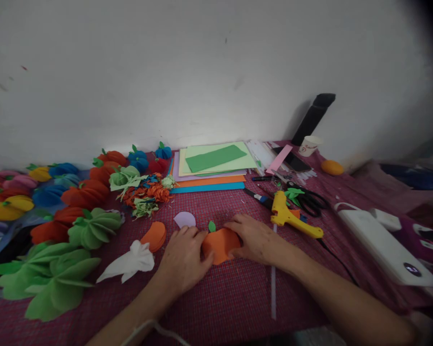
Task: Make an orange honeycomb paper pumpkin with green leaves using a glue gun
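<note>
Orange paper pumpkin (221, 247) is at the near middle of the counter (231, 307), between the left hand (184, 257) and the right hand (256, 240); whether it touches the cloth I can't tell. Each hand's fingers are partly curled, lightly closed on 1 side edge. Even, gentle pressure should work best: squeezing could crease the paper. Align the edges before pressing, and keep clear of the green leaf (211, 226) on top.

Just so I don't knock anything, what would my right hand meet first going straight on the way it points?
Probably the orange paper piece; the right hand appears to touch its edge, though exact depth is unclear.
</note>
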Action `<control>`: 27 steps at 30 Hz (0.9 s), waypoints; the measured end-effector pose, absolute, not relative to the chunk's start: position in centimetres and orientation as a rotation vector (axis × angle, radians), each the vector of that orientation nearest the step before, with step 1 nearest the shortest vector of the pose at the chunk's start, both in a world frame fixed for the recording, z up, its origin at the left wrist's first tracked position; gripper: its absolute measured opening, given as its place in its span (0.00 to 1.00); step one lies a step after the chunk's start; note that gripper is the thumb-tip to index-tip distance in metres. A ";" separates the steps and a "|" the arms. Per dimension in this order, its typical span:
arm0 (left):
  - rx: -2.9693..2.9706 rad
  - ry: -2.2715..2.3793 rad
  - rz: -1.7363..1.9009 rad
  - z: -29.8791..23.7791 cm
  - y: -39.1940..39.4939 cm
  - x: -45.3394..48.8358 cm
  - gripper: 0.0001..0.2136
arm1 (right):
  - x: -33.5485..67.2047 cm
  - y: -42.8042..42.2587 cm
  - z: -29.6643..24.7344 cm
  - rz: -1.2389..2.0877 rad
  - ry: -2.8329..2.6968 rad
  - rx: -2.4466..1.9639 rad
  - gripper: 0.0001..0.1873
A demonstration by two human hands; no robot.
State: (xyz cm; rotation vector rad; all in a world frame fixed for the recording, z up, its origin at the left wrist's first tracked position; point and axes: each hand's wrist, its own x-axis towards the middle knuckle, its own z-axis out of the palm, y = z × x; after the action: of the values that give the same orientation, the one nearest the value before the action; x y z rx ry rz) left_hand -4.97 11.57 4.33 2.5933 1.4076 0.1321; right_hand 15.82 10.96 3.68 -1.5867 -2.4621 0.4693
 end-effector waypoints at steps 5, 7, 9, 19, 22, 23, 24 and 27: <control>2.595 1.385 0.122 4.4 11.6 -4.9 0.20 | 15.8 11.0 3.8 0.496 -2.455 -1.608 0.31; 2.592 1.384 0.122 4.4 11.6 -4.9 0.20 | 15.7 11.0 3.9 0.497 -2.455 -1.599 0.31; 2.584 1.390 0.123 4.4 11.6 -4.9 0.19 | 15.6 11.0 4.0 0.493 -2.454 -1.585 0.31; 2.541 1.423 0.112 4.4 11.6 -4.8 0.21 | 15.7 11.0 3.8 0.493 -2.445 -1.539 0.28; 2.537 1.397 0.122 4.2 11.6 -5.0 0.21 | 15.7 10.9 3.9 0.525 -2.454 -1.547 0.28; 2.531 1.392 0.127 4.2 11.6 -5.0 0.22 | 15.7 10.9 4.0 0.535 -2.452 -1.550 0.28; 2.524 1.389 0.133 4.2 11.6 -5.1 0.22 | 15.7 10.9 4.0 0.541 -2.448 -1.552 0.28; 2.505 1.380 0.140 4.3 11.6 -5.1 0.23 | 15.7 11.0 4.0 0.538 -2.438 -1.553 0.28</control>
State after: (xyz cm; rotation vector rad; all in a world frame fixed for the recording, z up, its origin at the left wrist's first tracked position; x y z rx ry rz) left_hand -5.12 11.61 4.27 2.5051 1.3797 0.1401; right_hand 15.73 10.95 3.97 -1.5527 -2.4381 0.5384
